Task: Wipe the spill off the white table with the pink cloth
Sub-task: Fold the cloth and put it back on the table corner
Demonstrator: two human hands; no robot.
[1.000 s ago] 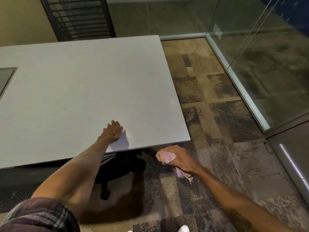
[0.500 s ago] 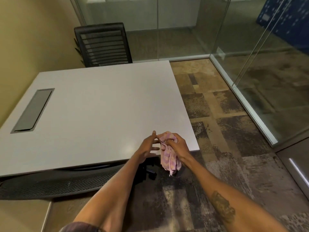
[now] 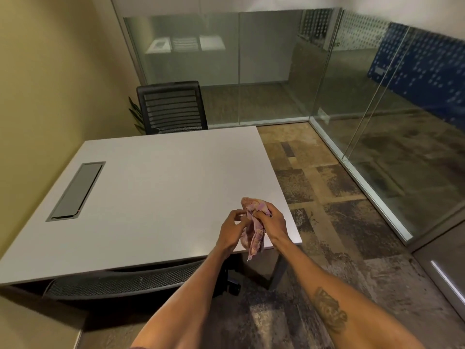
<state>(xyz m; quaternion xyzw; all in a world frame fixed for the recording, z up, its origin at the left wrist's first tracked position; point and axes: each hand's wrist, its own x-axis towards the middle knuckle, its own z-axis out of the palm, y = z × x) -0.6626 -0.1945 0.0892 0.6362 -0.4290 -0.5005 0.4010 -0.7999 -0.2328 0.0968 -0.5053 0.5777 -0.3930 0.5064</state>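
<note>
The pink cloth (image 3: 254, 229) hangs bunched between both my hands over the near right corner of the white table (image 3: 156, 187). My right hand (image 3: 273, 221) grips its upper part in a closed fist. My left hand (image 3: 230, 230) pinches the cloth from the left with curled fingers. I can make out no spill on the tabletop.
A grey cable hatch (image 3: 75, 191) is set into the table's left side. One black mesh chair (image 3: 172, 107) stands behind the table and another (image 3: 120, 282) is tucked under the near edge. Glass walls (image 3: 377, 102) close off the back and right; patterned carpet (image 3: 334, 222) lies to the right.
My left hand left the tabletop and came to the cloth. My right hand rose from below the table edge to above the corner. The view tilted up.
</note>
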